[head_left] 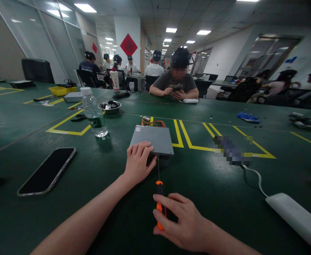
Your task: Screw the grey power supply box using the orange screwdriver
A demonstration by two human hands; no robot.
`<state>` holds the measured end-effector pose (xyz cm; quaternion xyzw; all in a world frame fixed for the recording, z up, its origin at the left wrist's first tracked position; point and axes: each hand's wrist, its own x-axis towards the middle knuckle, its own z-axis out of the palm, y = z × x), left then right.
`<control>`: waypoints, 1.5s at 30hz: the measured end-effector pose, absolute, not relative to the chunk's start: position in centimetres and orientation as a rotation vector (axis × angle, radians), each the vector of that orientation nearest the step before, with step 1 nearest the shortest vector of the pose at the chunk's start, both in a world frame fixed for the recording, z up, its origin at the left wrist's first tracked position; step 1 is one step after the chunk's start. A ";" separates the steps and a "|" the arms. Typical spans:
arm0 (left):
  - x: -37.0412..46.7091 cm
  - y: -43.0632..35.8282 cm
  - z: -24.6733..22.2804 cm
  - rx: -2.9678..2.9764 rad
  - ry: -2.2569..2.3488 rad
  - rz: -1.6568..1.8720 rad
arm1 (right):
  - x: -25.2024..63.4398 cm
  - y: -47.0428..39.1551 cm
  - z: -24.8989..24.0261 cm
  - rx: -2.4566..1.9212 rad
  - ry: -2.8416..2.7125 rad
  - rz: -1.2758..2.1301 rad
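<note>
A grey metal box with a bundle of coloured wires behind it rests on the green table. My left hand lies over the box's front left corner, fingers on its top and thumb at its front face, gripping it. An orange and black screwdriver is held between the fingers and thumb of my right hand. Its thin shaft points away from me, and the tip meets the front face of the box, close to my left thumb. Whether the tip sits in a screw is too small to tell.
A water bottle and metal bowl stand left of the box; a phone lies nearer left. At right are a blurred device with a cable and a white case. A person sits opposite.
</note>
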<state>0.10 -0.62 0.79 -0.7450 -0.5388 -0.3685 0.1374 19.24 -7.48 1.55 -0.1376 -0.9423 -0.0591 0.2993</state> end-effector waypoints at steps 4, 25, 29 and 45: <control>0.1 -0.6 0.8 -2.151 -1.560 -1.071 | 19.3 -7.4 1.4 -0.342 -2.455 -0.129; 0.2 -0.6 0.9 -2.150 -1.561 -1.053 | 19.4 -7.5 1.8 -0.346 -2.568 -0.177; 0.1 -0.6 0.8 -2.149 -1.557 -1.062 | 19.3 -7.5 1.7 -0.327 -2.444 -0.219; 0.1 -0.7 1.0 -2.161 -1.556 -1.077 | 18.6 -9.0 1.2 -0.485 -2.618 -0.524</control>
